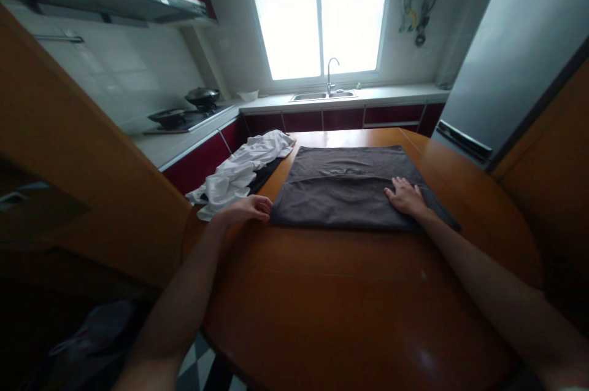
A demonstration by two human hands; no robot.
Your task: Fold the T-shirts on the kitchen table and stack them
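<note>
This is a home kitchen: a sink [322, 96] with a tap [331, 72] sits under the window [317, 10], a stove [186, 120] holds pans, and a fridge [506, 53] stands right.

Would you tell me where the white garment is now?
Head view: the white garment lies at the left edge of the table, beside the grey cloth, beyond the left hand.

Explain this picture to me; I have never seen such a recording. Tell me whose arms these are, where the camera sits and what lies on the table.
There is no machine: a person wears one camera on the head, looking down at their own bare arms. On the wooden table lies a dark grey cloth. The right hand rests flat and open on it. The left hand curls at its left edge, grip unclear. A crumpled white garment lies further left.
</note>
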